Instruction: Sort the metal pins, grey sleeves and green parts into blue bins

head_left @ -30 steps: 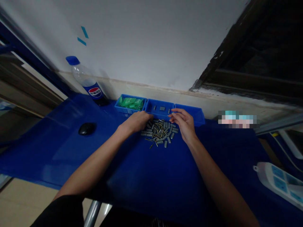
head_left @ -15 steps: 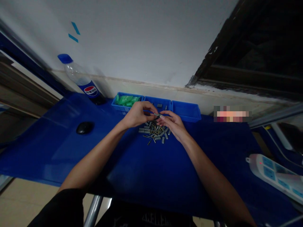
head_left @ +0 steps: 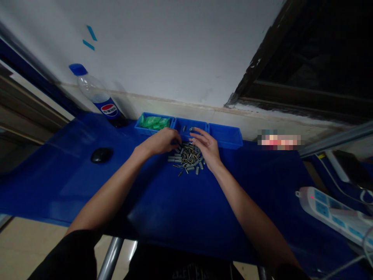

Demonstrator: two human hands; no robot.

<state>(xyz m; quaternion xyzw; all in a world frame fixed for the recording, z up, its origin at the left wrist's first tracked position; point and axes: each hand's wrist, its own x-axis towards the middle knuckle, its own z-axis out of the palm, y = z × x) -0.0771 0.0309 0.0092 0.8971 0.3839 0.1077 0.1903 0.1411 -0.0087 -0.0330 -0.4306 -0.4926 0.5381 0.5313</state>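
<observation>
My left hand is at the left edge of a pile of thin brass-and-silver metal pins, its fingers curled down and pressed together. Whatever those fingertips hold is hidden. My right hand hovers over the right side of the pile, fingers spread and pointing at the middle blue bin; I see nothing between them. Grey cylinders lie around and among the pins. A grey cylinder and a few similar pieces are in the middle bin, one just beyond my right fingertips.
Green plastic pieces fill the left bin. The right blue bin joins the middle one. A cola bottle stands by the wall, a black mouse lies left, and a white power strip lies right on the blue table.
My hands, earlier together on a small metal piece above the pile, have parted. The left has lowered to the pile's left edge; the right has opened its fingers. The view has shifted slightly.
</observation>
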